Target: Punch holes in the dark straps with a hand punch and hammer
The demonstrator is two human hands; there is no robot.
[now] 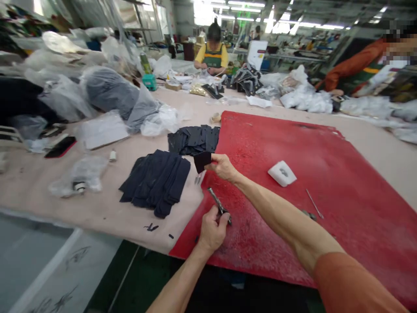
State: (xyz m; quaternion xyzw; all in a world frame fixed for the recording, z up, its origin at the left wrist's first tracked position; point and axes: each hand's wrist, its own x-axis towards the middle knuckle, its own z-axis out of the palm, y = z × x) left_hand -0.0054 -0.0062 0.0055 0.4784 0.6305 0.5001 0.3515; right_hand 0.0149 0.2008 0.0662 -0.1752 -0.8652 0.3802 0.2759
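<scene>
My right hand (223, 167) pinches a small dark fabric piece (202, 162) by its right end, above the left edge of the red mat (260, 143). Below it, my left hand (213, 228) grips a dark metal tool (219, 202), which points up and left over the mat. A fanned stack of dark fabric pieces (156, 180) lies to the left on the pale table cover. Behind it, a second pile of dark pieces (193, 140) touches the mat's edge.
On the mat are a white block (282, 173) and a thin metal rod (314, 203). Plastic-wrapped bundles (109, 93) crowd the back left. A person in yellow sleeves (213, 54) sits across the table; another in orange sleeves (355, 65) is at the right.
</scene>
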